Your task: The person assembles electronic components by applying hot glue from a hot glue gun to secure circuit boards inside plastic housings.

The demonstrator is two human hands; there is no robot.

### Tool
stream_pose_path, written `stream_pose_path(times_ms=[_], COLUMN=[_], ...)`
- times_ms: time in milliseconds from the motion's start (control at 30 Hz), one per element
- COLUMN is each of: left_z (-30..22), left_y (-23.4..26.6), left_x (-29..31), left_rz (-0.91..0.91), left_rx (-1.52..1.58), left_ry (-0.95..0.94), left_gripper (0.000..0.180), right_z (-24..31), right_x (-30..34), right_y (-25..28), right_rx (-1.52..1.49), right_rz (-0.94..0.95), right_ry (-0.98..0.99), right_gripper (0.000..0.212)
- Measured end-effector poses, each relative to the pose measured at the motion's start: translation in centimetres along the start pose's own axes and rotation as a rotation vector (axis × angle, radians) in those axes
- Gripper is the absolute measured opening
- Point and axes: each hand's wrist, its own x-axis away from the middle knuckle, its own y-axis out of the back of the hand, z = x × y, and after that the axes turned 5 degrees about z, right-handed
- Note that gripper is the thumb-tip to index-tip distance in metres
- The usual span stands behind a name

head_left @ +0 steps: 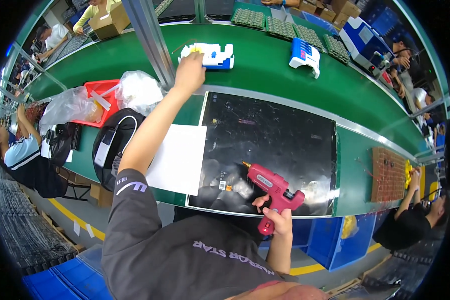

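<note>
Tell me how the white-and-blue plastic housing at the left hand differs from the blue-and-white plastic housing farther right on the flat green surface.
The white-and-blue plastic housing shows mostly white from above, while the blue-and-white plastic housing shows a largely blue face with white ends. The left hand is at the first; no hand is at the second. Both rest on the flat green surface.

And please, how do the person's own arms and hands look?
The left hand and right hand wear no gloves; no watch or bracelet shows. The left sleeve is short, dark grey, with pale markings near its hem.
</note>
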Motion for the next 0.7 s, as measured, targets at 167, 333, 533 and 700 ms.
stream_pose_path(times_ms=[167,333,533,700], left_z=[-4.8,-8.1,-11.5,-13.5], left_y=[4.2,11.0,14.9,14.6], left_x=[5.8,11.7,19.3,22.3], left_rz=[0.33,0.558,0.684,0.666], left_rx=[0.517,0.905,1.08,1.173], left_ry=[0.044,0.229,0.371,0.423], left_gripper=[0.032,0.03,0.032,0.03], right_z=[-0.4,0.1,-0.3,-0.6], right_x=[0.4,-0.6,-2.0,-1.9], right_y=[0.5,0.7,1.0,0.8], right_rx=[0.02,0.041,-0.032,-0.196], right_rz=[-0.032,-0.036,-0.042,-0.02], right_ry=[0.004,0.036,0.045,0.03], right_gripper=[0.033,0.025,0.035,0.036])
